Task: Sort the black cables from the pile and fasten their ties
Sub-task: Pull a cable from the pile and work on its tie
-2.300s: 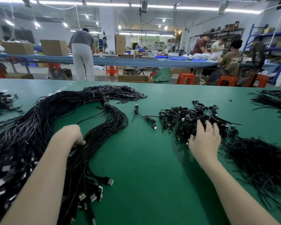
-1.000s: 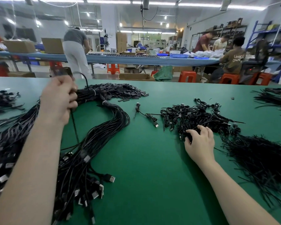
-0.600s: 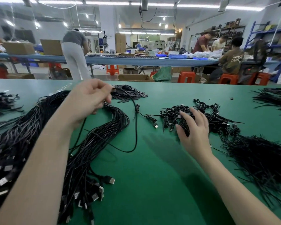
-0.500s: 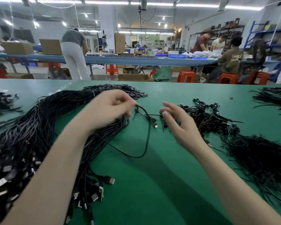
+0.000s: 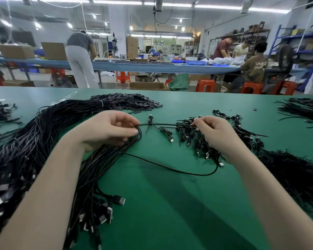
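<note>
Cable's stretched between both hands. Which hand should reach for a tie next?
Probably right. The right hand sits beside the heap of loose ties at the table's right. The left hand grips the cable by the big cable bundle, farther off.

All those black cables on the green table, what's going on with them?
A person is sorting them by hand. The left hand and right hand each pinch one single cable, stretching part of it straight between them while the rest droops in a loop onto the green table. A big bundle of loose cables lies to the left, a heap of small coiled cables lies under the right hand, and a pile of thin ties lies at the right.
</note>
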`<action>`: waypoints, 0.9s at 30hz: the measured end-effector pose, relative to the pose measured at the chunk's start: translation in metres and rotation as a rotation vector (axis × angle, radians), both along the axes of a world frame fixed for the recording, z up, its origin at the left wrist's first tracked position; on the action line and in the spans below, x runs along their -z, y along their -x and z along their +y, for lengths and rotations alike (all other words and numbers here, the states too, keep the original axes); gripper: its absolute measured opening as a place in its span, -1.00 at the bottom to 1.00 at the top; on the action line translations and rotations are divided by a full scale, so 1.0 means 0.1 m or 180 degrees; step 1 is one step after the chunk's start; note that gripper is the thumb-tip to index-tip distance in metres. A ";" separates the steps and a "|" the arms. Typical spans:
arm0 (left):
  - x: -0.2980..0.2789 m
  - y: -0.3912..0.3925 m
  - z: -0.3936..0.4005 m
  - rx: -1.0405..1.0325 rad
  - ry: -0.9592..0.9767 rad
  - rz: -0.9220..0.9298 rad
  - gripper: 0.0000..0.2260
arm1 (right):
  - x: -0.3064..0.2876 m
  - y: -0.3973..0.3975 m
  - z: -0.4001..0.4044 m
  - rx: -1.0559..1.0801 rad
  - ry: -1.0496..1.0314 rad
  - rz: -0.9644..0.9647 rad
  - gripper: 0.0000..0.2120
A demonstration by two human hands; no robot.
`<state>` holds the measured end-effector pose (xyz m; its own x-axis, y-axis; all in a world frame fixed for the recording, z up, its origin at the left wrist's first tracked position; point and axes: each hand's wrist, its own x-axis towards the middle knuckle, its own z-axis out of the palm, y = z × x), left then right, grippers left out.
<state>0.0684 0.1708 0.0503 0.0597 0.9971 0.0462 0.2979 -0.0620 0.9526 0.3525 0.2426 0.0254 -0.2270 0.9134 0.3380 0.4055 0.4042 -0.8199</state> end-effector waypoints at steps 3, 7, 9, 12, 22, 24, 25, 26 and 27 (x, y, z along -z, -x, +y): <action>-0.04 0.07 0.05 -0.0347 -0.0130 -0.2214 -0.95 | -0.01 0.05 -0.07 -0.0549 0.0419 -0.0035 -0.73; 0.00 -0.10 0.13 -0.0297 -0.0163 -0.3174 -0.89 | 0.03 0.22 -0.23 -0.1492 0.0787 -0.0136 -0.75; -0.01 -0.23 0.15 -0.0133 -0.0075 -0.2936 -0.81 | 0.06 0.30 -0.28 -0.1773 0.0877 -0.0051 -0.75; -0.06 -0.31 0.14 -0.0188 -0.0188 -0.2951 -0.68 | 0.11 0.35 -0.30 -0.2009 0.0962 -0.0159 -0.74; -0.02 -0.39 -0.08 0.1349 0.0656 0.0221 -0.54 | -0.01 0.25 -0.24 -0.0682 0.0762 0.0152 -0.62; 0.04 -0.53 0.01 0.0750 0.0561 0.0229 -0.55 | -0.12 0.28 -0.34 -0.1037 0.0644 0.0447 -0.63; 0.06 -0.58 0.05 0.0356 0.0400 -0.0088 -0.58 | -0.14 0.31 -0.41 -0.1254 0.0610 0.0461 -0.66; 0.07 -0.61 0.08 0.0058 0.0191 -0.0423 -0.61 | -0.13 0.35 -0.45 -0.1485 0.0631 0.0454 -0.69; 0.06 -0.63 0.10 -0.0096 -0.0038 -0.0642 -0.64 | -0.09 0.39 -0.47 -0.1732 0.0739 0.0443 -0.71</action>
